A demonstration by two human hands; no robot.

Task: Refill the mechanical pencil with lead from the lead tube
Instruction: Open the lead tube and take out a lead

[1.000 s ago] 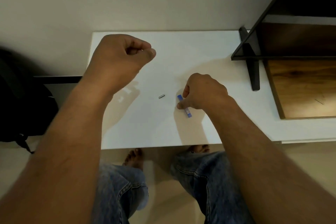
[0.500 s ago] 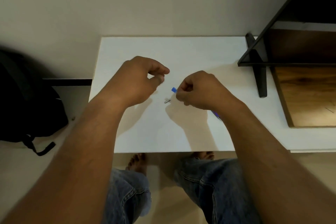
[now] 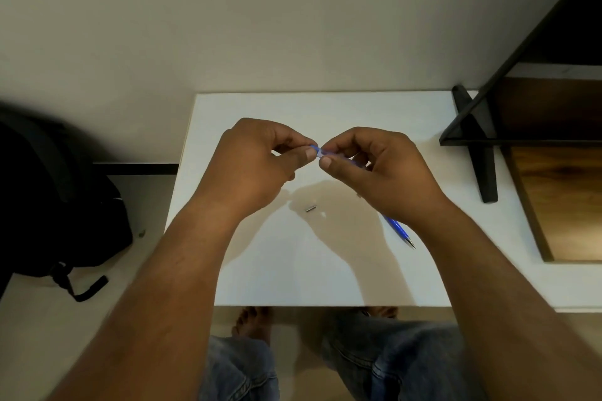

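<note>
The mechanical pencil (image 3: 395, 225) was held clear of the white table (image 3: 325, 273), above and to the far side of a small metal cap (image 3: 311, 208) that lay on the tabletop with a tiny white piece (image 3: 323, 214) just beside it. The barrel was grasped by the right hand (image 3: 381, 172), with fingers and thumb curled round its upper part. Its long axis ran on a slant, with the writing tip pointed down and to the right of the cap and the rear end raised almost directly beyond the cap. That rear end was met by the left hand (image 3: 254, 166), whose thumb and forefinger (image 3: 308, 153) were closed in a pinch on it. Whether a lead was also caught in that pinch could not be told, as it was too fine to be seen. No lead tube could be made out anywhere near the cap. The step in hand was judged to be the feeding of a lead into the rear opening. For that, the opening lay just right of the left fingertips, so the lead would have to be aligned with the slanted barrel and slid in from the left. A lead so thin was thought likely to snap if it were pushed off that axis.
</note>
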